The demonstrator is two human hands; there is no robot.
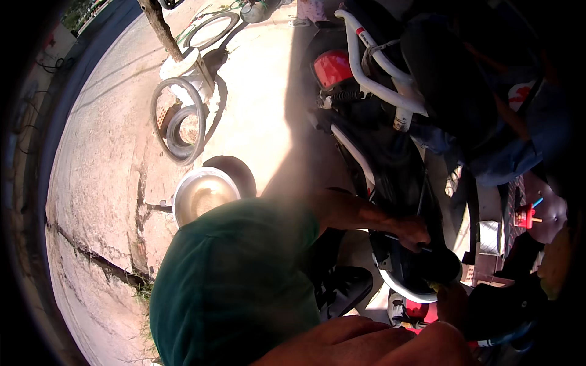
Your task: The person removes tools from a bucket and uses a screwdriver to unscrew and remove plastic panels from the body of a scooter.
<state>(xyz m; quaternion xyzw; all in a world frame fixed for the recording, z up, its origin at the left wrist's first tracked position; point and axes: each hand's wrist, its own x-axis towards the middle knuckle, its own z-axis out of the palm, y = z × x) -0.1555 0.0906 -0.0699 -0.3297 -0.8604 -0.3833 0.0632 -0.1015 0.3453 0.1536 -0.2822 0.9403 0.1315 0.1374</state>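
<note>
My left hand [414, 233] is closed round a thin rod-shaped tool [392, 237], whose ends stick out on both sides of the fist. The tool lies across a long black part [400, 177] of a motorbike, which has a curved white edge [400, 288] at its near end. Lower down, in deep shade, my right hand [452, 304] is beside that near end, next to a small yellowish thing [434, 285] I cannot make out. Its fingers are hidden by the dark. My green sleeve [226, 280] fills the lower left.
A white bucket [178, 204] of cloudy water stands on the concrete to my left. Beyond it, tyres [157, 131] lean by a post [160, 27]. White bent tubes [360, 64] and a red rounded part [332, 68] rise ahead. A red cup [522, 217] with a blue straw is at right.
</note>
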